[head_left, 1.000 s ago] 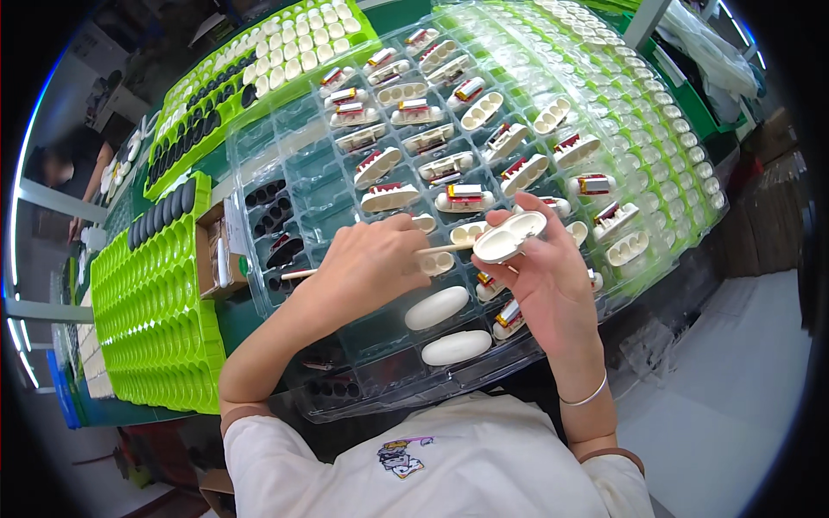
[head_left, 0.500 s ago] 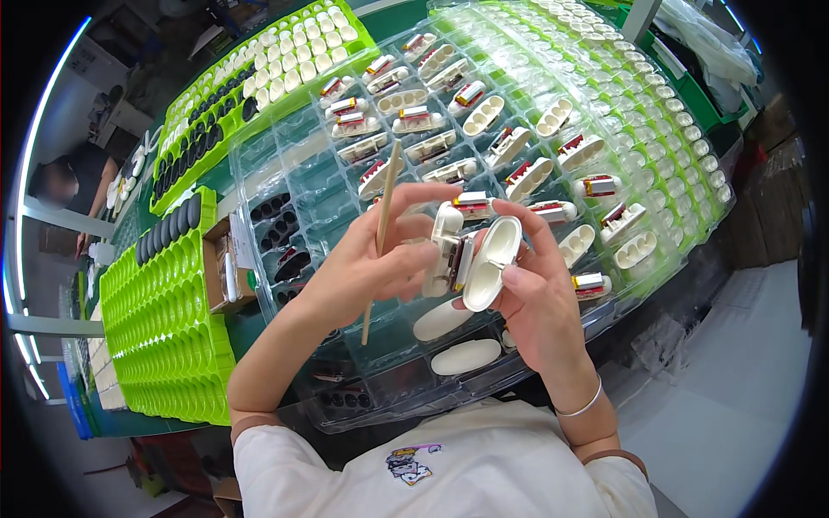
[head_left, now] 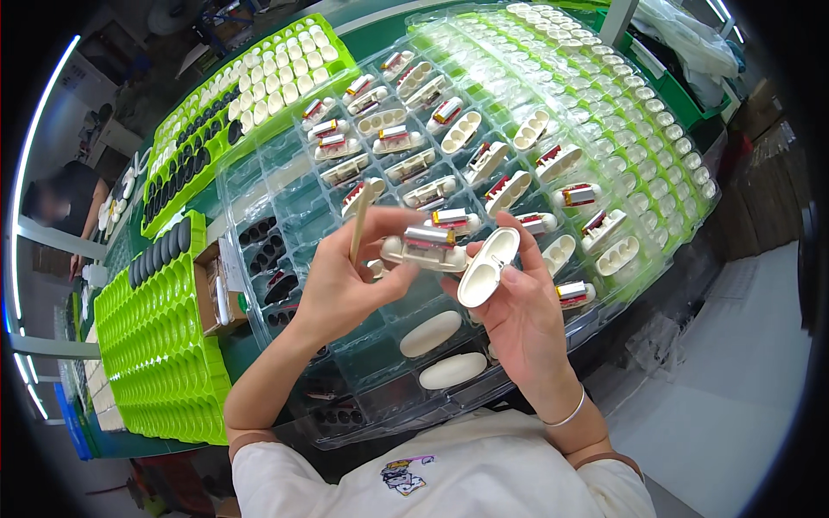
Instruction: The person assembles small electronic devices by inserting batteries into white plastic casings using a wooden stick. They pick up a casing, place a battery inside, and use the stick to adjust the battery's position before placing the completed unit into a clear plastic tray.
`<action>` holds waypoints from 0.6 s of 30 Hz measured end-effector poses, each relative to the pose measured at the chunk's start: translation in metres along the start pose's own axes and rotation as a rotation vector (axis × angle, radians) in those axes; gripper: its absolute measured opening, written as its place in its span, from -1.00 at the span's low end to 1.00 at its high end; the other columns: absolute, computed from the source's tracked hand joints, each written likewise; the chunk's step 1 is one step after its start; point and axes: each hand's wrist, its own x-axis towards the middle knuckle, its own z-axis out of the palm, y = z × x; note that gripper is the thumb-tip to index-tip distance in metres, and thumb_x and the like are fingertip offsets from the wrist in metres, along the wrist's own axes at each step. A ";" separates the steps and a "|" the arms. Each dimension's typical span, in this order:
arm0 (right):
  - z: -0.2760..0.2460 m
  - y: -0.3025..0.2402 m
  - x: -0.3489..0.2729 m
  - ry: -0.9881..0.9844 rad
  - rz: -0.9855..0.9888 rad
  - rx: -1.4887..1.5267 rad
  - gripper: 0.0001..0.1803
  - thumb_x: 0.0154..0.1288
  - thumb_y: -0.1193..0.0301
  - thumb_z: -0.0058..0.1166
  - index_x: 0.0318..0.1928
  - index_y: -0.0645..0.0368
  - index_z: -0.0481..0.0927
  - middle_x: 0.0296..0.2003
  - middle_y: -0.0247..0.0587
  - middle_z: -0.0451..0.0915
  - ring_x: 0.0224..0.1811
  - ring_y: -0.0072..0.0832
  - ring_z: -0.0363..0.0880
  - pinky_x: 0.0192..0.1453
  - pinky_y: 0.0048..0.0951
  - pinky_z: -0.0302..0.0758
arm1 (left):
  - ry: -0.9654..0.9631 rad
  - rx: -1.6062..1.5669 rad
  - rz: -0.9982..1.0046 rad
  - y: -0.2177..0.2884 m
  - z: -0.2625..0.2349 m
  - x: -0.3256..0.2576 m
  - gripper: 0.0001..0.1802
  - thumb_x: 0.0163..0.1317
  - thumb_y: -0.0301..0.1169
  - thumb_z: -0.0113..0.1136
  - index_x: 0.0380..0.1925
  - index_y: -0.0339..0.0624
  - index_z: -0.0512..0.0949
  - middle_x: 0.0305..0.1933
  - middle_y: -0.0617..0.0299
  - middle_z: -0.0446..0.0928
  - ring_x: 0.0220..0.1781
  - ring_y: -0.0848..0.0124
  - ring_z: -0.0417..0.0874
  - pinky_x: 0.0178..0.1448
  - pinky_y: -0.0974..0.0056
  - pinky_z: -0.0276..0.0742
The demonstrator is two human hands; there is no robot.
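Head view: white oval case (head_left: 458, 259) held open above clear tray (head_left: 285, 186), lid (head_left: 489, 266) hinged down toward right hand (head_left: 522, 315), red-and-silver insert (head_left: 429, 238) seated in base. Left hand (head_left: 345, 281) pinching base, thin wooden stick (head_left: 360, 223) upright between fingers. Right hand cradling lid. Two closed white cases (head_left: 440, 350) in tray just below. Green moulded trays (head_left: 160, 345) at left.

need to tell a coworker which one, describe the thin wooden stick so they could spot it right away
Start at the big clear plastic tray of white oval cases that fills the green bench. Just in front of it the left hand is raised, and the wooden stick stands upright between its fingers. It is the only slim tan thing among rounded white shells.
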 end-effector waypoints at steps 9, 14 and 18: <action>0.005 -0.006 0.001 -0.048 -0.098 -0.131 -0.41 0.07 0.59 -0.09 0.16 0.16 0.11 -0.17 -0.13 0.37 0.01 -0.22 0.40 0.06 -0.31 0.42 | -0.121 0.071 -0.079 -0.002 0.001 -0.004 -0.62 -0.13 -0.45 0.30 -0.26 -0.28 0.44 -0.30 0.30 0.46 -0.52 0.66 0.42 -0.50 0.54 0.33; 0.007 -0.004 -0.001 -0.048 -0.239 -0.514 -0.43 0.02 0.55 -0.11 0.13 0.20 0.21 -0.24 -0.19 0.43 -0.16 -0.46 0.46 -0.08 -0.41 0.47 | -0.133 -0.292 -0.259 0.004 -0.002 -0.005 -0.71 -0.13 -0.45 0.31 -0.40 -0.26 0.44 -0.44 0.28 0.50 -0.50 0.64 0.46 -0.52 0.54 0.32; 0.005 -0.009 -0.003 -0.123 -0.227 -0.590 -0.46 0.01 0.59 0.05 0.08 0.20 0.28 -0.14 -0.27 0.41 -0.09 -0.57 0.42 -0.04 -0.53 0.43 | -0.159 -0.334 -0.281 0.002 -0.002 -0.006 -0.73 -0.16 -0.45 0.32 -0.46 -0.25 0.43 -0.48 0.28 0.50 -0.51 0.63 0.48 -0.50 0.53 0.35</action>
